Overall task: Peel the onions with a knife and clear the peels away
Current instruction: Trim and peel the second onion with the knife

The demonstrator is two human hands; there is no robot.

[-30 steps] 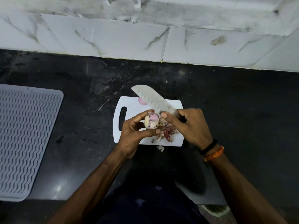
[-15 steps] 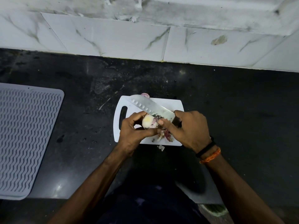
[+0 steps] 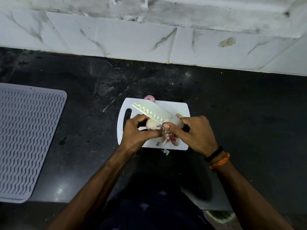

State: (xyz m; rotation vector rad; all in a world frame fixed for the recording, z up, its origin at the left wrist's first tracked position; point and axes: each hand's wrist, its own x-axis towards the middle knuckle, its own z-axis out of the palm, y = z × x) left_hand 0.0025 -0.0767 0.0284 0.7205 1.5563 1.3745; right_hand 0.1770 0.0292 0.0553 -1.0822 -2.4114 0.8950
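My left hand (image 3: pixel 136 133) grips a pale, partly peeled onion (image 3: pixel 152 125) just above the white cutting board (image 3: pixel 172 107). My right hand (image 3: pixel 192 135) holds a knife (image 3: pixel 154 113) whose wide dimpled blade lies across the top of the onion, tip pointing up-left. The right thumb presses near the onion at the blade's base. Purple and white peels (image 3: pixel 169 138) lie in a heap on the board below the hands. Another onion (image 3: pixel 149 98) with purple skin sits at the board's far edge, partly hidden by the blade.
The board rests on a black stone counter (image 3: pixel 240 113) against a white marble-tiled wall (image 3: pixel 116 39). A grey ribbed drying mat (image 3: pixel 25 140) lies at the left. One scrap of peel (image 3: pixel 166 151) sits on the counter just below the board.
The knife blade has swung down from standing above the board to lying across the onion. Both hands have drawn slightly closer together and the onion has turned in my left hand.
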